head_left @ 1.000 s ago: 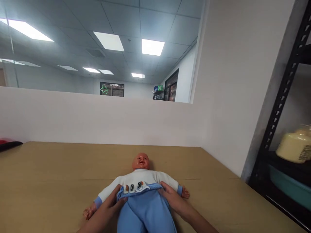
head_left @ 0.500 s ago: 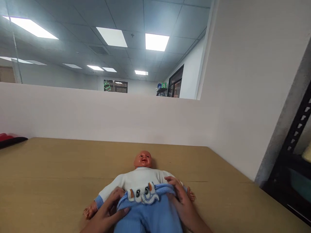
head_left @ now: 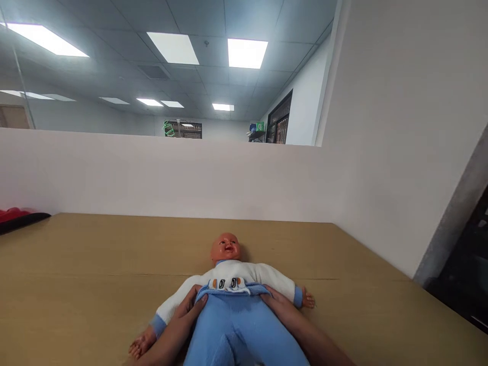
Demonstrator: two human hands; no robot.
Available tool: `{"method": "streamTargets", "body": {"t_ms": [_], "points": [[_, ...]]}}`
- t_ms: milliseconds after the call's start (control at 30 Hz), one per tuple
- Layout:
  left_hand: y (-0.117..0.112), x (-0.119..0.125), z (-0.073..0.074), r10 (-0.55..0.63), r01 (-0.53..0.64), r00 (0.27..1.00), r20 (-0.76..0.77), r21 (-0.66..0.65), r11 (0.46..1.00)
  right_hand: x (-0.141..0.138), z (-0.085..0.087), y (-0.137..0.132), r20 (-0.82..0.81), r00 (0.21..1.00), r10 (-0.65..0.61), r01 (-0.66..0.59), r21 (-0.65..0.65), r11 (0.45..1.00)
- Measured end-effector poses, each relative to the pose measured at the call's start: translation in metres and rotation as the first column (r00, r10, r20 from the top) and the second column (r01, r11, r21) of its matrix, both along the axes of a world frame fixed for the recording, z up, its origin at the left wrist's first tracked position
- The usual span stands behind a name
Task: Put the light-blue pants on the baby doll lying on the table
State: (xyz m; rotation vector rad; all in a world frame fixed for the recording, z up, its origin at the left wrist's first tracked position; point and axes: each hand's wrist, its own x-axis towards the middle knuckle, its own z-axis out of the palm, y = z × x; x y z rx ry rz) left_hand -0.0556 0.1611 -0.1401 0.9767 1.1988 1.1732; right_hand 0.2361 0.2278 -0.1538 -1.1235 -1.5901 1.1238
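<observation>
Left grip (head_left: pixel 195 303) and right grip (head_left: pixel 273 301) are clasping the waistband (head_left: pixel 232 292), seemingly levelling it, the doll's head (head_left: pixel 225 247) lying nearest the surface's (head_left: pixel 95 249) far edge.

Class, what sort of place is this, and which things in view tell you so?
Probably an office-like workroom: flat ceiling light panels, a tiled ceiling and a wood-coloured tabletop beside a white wall.

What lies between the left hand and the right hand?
In the head view, the blue trousers on the doll span the stretch from left hand to right hand, with a white eyed patch at the waistband.
</observation>
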Motion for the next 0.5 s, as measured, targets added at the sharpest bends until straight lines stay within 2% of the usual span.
{"method": "streamTargets", "body": {"t_ms": [67, 133, 200, 267, 333, 400, 433, 500], "points": [[0.003, -0.003, -0.006, -0.009, 0.011, 0.999, 0.050, -0.048, 0.999, 0.000, 0.004, -0.005, -0.123, 0.988, 0.089, -0.107, -0.150, 0.983], [0.003, -0.011, -0.010, -0.040, 0.042, 0.998, 0.049, -0.045, 0.998, 0.003, 0.007, -0.010, -0.261, 0.958, 0.118, -0.183, -0.239, 0.954], [0.002, -0.023, -0.009, -0.084, 0.083, 0.996, -0.024, -0.012, 0.996, 0.014, 0.010, -0.013, -0.361, 0.919, 0.157, -0.264, -0.269, 0.926], [-0.001, -0.040, 0.001, -0.179, 0.189, 0.969, -0.168, 0.045, 0.981, 0.034, 0.016, -0.014, -0.406, 0.880, 0.247, -0.377, -0.277, 0.884], [-0.006, -0.056, 0.016, -0.319, 0.376, 0.877, -0.359, 0.101, 0.921, 0.057, 0.024, -0.016, -0.332, 0.880, 0.340, -0.434, -0.268, 0.860], [-0.012, -0.065, 0.032, -0.376, 0.515, 0.760, -0.530, 0.139, 0.846, 0.075, 0.034, -0.022, -0.087, 0.908, 0.409, -0.418, -0.205, 0.885], [-0.016, -0.067, 0.038, -0.369, 0.546, 0.718, -0.590, 0.148, 0.825, 0.079, 0.038, -0.026, 0.059, 0.910, 0.409, -0.398, -0.150, 0.905], [-0.023, -0.063, 0.042, -0.327, 0.530, 0.692, -0.644, 0.144, 0.836, 0.075, 0.044, -0.038, 0.258, 0.897, 0.358, -0.360, -0.042, 0.932]]}}
